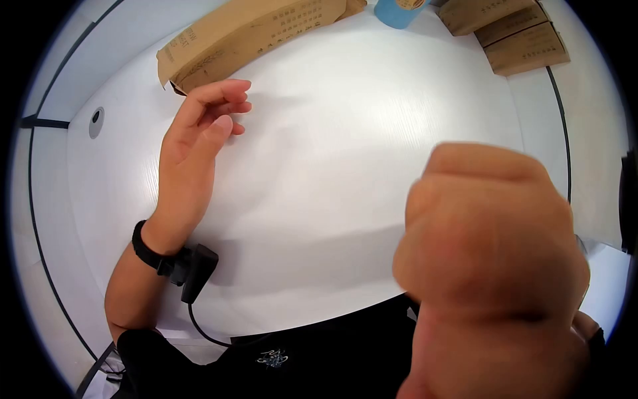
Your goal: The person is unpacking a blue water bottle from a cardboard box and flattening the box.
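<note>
My left hand [203, 130] is raised over the left side of the white table [332, 193], loosely curled with a gap between thumb and fingers. It holds nothing. Its fingertips are near the lower left end of a long brown cardboard box [246, 40]. Around that wrist goes a black strap [147, 247], with a black device [199, 272] and a cable hanging from it. Very close to the camera, my right hand [492, 233] makes a fist, large and slightly blurred, covering the table's right front part. No object shows in or out of this fist.
At the back stands a blue container [397, 13] with a round label, partly cut off by the frame. Several brown paper packages [525, 50] lie stacked at the back right. A round cable hole [96, 123] is set in the table's left side.
</note>
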Demonstrator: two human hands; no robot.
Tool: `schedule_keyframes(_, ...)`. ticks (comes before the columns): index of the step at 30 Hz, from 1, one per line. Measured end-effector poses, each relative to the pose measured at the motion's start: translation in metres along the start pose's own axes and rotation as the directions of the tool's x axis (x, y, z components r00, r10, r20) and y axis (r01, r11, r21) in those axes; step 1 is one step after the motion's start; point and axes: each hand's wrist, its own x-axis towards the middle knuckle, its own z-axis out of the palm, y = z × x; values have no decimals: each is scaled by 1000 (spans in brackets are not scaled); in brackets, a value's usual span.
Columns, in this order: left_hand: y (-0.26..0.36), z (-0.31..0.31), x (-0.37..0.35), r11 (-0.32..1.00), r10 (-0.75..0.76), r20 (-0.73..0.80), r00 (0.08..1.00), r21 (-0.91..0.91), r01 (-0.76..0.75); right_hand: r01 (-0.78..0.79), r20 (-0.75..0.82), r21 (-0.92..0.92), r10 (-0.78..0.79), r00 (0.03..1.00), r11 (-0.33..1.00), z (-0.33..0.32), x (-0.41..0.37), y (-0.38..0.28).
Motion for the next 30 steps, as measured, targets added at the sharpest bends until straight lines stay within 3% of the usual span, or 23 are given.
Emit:
schedule_keyframes(17, 12, 4, 0, 999, -35, 10, 999, -6, 36, -104, 24, -45, 105, 994, 994, -7, 10, -22)
schedule_keyframes(27, 12, 4, -1, 998, -53, 18, 998, -35, 54, -416, 70, -272, 449, 891, 868, -1, 28, -50)
schedule_keyframes(30, 14, 5, -1, 998, -54, 13, 998, -34, 55, -337, 74, -154, 351, 933, 929, 2, 22, -36)
